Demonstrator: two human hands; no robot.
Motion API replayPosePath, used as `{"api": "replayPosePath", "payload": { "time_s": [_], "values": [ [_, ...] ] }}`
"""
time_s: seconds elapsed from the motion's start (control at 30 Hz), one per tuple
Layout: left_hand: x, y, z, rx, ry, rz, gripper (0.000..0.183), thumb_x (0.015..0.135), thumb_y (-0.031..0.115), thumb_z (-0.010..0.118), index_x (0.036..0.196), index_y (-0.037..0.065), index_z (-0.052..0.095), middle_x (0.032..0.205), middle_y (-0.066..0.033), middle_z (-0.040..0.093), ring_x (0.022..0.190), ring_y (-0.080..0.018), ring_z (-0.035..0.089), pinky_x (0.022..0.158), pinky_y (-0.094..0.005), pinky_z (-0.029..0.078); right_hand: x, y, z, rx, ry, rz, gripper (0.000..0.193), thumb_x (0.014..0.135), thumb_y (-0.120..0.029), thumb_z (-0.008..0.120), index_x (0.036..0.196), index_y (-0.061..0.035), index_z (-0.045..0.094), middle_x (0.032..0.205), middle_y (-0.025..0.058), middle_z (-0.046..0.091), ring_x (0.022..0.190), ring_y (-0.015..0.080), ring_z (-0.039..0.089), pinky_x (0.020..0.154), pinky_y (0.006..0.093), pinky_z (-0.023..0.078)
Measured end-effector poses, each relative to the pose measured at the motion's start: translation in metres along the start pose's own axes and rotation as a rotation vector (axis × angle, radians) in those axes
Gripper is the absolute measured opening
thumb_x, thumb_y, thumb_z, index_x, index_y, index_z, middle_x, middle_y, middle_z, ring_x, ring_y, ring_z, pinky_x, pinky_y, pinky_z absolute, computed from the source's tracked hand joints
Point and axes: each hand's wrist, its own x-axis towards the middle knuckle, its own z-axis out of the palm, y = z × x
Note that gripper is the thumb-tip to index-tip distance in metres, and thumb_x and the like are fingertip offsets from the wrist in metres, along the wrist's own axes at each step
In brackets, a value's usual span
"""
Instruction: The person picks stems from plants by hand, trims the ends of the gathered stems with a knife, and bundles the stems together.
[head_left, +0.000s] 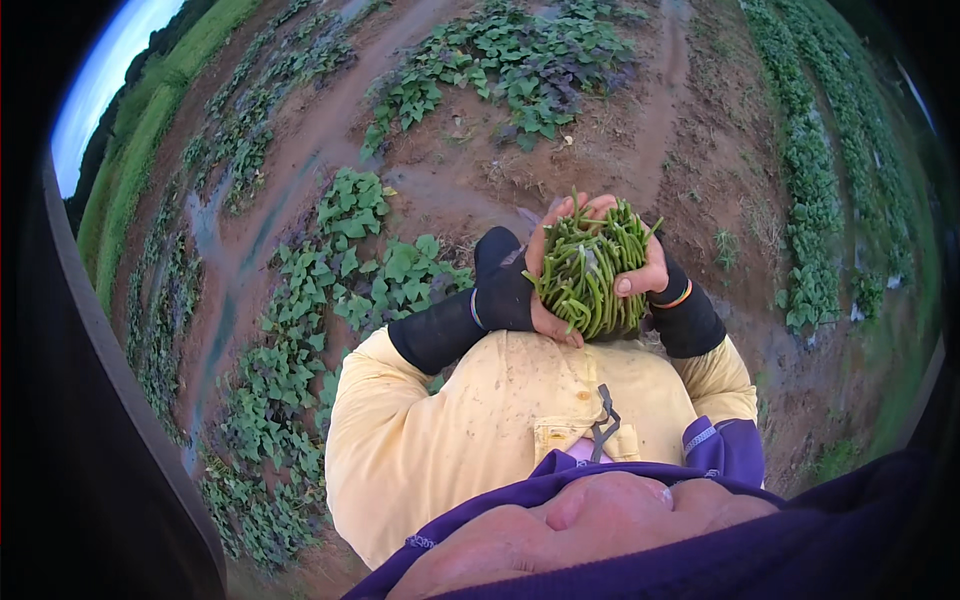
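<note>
The palms hide behind a bundle of green stems (590, 270), held at one o'clock from centre. Wet red soil (640, 130) with leafy vine rows (330, 290) lies below. Left hand (540, 275) and right hand (645, 270) curl their fingers around the bundle, cupped together.

head-worn fisheye, steeply downward, close overhead

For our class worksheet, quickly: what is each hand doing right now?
Left hand: closed around the bundle of green beans, cupping it from the left.
Right hand: closed on the same bundle, gripping it from the right.
</note>
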Motion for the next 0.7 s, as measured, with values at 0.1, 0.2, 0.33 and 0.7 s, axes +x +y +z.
{"api": "replayPosePath", "payload": {
  "time_s": [0.1, 0.2, 0.33, 0.7],
  "values": [
    [-0.003, 0.001, -0.003, 0.016, 0.112, -0.329, 0.125, 0.057, 0.025, 0.09, 0.146, 0.003, 0.004, 0.144, -0.0156, 0.032, 0.135, -0.0255, 0.033, 0.111, -0.0415, 0.025, 0.005, 0.005, 0.003, 0.044, 0.165, -0.138, 0.06, 0.075, -0.022, 0.074, 0.123, -0.0038, 0.044, 0.119, 0.0094, 0.056, 0.112, 0.0207, 0.053, 0.099, 0.0369, 0.041],
    [0.016, -0.005, -0.025, 0.331, 0.027, -0.476, 0.116, 0.059, 0.022, 0.089, 0.145, 0.003, 0.013, 0.135, -0.0127, 0.044, 0.127, -0.0219, 0.043, 0.108, -0.0401, 0.031, 0.01, 0.009, -0.015, 0.006, 0.414, -0.074, 0.048, 0.084, -0.024, 0.069, 0.122, -0.0032, 0.048, 0.111, 0.0064, 0.061, 0.103, 0.0167, 0.058, 0.093, 0.0321, 0.044],
    [0.034, -0.026, -0.04, 0.097, 0.148, -0.535, 0.09, 0.065, 0.009, 0.085, 0.138, 0.003, 0.031, 0.126, -0.0088, 0.053, 0.114, -0.0183, 0.053, 0.097, -0.0344, 0.043, 0.039, 0.0, -0.048, -0.207, 0.388, 0.254, 0.045, 0.095, -0.042, 0.053, 0.115, -0.0025, 0.057, 0.107, 0.005, 0.063, 0.096, 0.0108, 0.058, 0.087, 0.025, 0.045],
    [0.072, 0.014, -0.033, 1.308, 0.037, -0.15, 0.096, 0.057, 0.033, 0.086, 0.137, 0.006, 0.039, 0.135, -0.0197, 0.044, 0.121, -0.0294, 0.049, 0.101, -0.0473, 0.036, 0.1, 0.055, -0.101, 0.715, 0.008, 0.022, 0.08, 0.09, -0.069, 0.029, 0.129, -0.0032, 0.052, 0.112, 0.0124, 0.063, 0.098, 0.0235, 0.063, 0.084, 0.0383, 0.053]
  ]
}}
